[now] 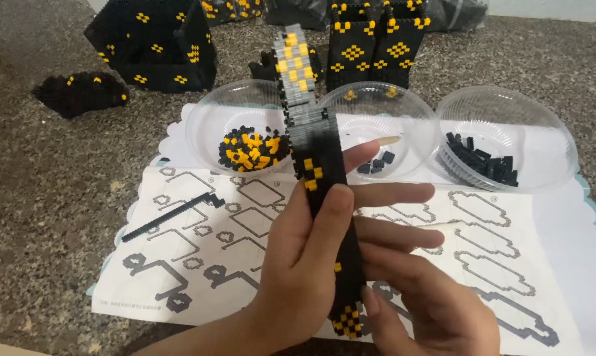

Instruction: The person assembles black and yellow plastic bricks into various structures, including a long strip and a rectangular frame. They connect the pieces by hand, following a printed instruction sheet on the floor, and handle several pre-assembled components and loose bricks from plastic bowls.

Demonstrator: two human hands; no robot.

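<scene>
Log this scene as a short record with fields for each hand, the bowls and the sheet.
left hand: left hand grips a long black and yellow brick strip, held upright
right hand: right hand supports the strip from behind, fingers spread
bowls: three clear bowls; left bowl holds black and yellow bricks, right bowl black ones
sheet: instruction sheet with a loose black strip

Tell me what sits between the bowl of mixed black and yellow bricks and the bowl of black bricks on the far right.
A third clear bowl sits between them in the head view, holding a few black bricks and a pale stick.
</scene>
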